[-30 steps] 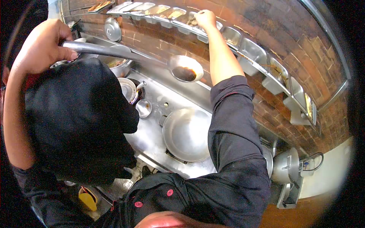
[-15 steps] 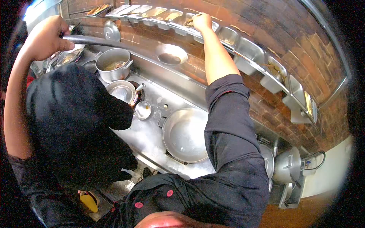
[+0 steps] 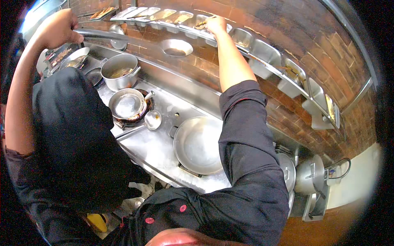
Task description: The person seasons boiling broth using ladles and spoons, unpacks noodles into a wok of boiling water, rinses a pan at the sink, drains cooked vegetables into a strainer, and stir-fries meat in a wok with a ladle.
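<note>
Head view: two bare hands work above a kitchen stove. In the upper left of the frame, the left hand (image 3: 59,29) is closed around the handle of one long-handled ladle (image 3: 176,48), whose single bowl, dark at the bottom, hangs at upper centre in front of the brick wall (image 3: 328,53). At top centre, the right hand (image 3: 216,24) reaches to one food tray (image 3: 200,23) in a row of at least nine along a wall rack (image 3: 283,70); its fingertips are at the dark food, and whether they grip any of it cannot be told.

Three vessels stand on the steel stovetop (image 3: 141,149): one deep pot (image 3: 118,78) left of centre, one small pan (image 3: 126,105) below it on a single lit burner (image 3: 144,110), and one wide shallow pan (image 3: 200,145) at the centre. One second ladle (image 3: 152,120) lies just beside the small pan. One round lid (image 3: 118,37) leans at the wall, upper left. One large pot (image 3: 310,175) stands at lower right. Black fabric (image 3: 69,143) fills the left side; two red buttons (image 3: 183,208) dot the black jacket (image 3: 205,221) at bottom centre.
</note>
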Available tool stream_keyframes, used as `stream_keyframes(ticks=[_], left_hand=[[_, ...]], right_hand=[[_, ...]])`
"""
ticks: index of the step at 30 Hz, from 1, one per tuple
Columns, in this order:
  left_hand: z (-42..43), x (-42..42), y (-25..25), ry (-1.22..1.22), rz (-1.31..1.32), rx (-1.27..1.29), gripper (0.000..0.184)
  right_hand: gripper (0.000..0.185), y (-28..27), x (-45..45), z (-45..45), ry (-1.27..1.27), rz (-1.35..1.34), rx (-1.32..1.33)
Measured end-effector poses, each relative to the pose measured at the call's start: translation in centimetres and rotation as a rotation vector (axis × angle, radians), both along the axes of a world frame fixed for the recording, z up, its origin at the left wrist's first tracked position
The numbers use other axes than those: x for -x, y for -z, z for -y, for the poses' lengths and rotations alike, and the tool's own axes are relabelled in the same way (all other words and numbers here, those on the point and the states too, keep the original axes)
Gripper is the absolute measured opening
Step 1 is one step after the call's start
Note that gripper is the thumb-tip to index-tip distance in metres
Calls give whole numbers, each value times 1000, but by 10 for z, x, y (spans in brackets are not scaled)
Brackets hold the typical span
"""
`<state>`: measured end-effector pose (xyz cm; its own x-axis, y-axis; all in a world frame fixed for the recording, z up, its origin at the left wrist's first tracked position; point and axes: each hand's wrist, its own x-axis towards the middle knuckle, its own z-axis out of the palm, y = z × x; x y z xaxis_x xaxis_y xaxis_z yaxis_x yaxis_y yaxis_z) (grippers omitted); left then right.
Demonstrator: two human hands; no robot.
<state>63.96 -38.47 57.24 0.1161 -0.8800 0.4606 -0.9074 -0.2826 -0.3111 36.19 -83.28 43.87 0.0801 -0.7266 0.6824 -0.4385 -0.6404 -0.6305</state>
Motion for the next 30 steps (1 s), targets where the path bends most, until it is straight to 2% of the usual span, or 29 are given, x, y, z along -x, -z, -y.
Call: stream_keyframes(ticks=[3,5,7,8,11,13,15,16,17,19,20,21,22,23,25,27,29,30], left_hand=[[8,-2,1,41,30,32,39],[12,6,-2,-49,-29,-59,40],[17,-7,1,14,2,-42,38],[19,-12,2,72,34,-23,36],[24,-13,-3,46,52,-37,33],[26,-19,-4,7,-17,-41,32],[26,-30,-1,204,114,101,30],[25,-17,-13,51,-22,-74,30],[27,-24,-13,59,-28,-79,30],[27,-35,-10,237,67,66,30],[29,-30,-16,79,-90,-33,31],[29,-33,-14,88,-95,-36,31],[29,-37,-12,123,-96,27,30],[29,-40,-11,157,-98,92,29],[35,-47,-12,109,-122,8,29],[40,-56,-6,193,-32,75,29],[43,-60,-5,206,-31,50,29],[45,-61,-4,210,-23,21,29]], right_hand=[[10,1,4,1,-58,60,-50],[9,-2,9,-7,-82,103,-101],[7,-16,16,-46,-200,316,-352],[7,-20,17,-57,-209,378,-377],[7,-26,28,-74,-255,459,-384],[8,-27,35,-93,-316,489,-355],[8,-28,41,-117,-393,513,-263],[11,-26,42,-138,-355,491,-198],[11,-20,43,-156,-346,487,-202],[16,-4,47,-188,-370,147,-14],[18,6,49,-206,-304,-61,-8],[20,13,49,-221,-238,-268,-1],[21,24,48,-228,-315,-206,194],[21,33,48,-234,-306,-210,191],[21,46,47,-250,-301,-151,327],[20,45,46,-258,-316,-246,302],[19,31,48,-264,-138,-70,249],[20,20,52,-249,-108,-39,404]])
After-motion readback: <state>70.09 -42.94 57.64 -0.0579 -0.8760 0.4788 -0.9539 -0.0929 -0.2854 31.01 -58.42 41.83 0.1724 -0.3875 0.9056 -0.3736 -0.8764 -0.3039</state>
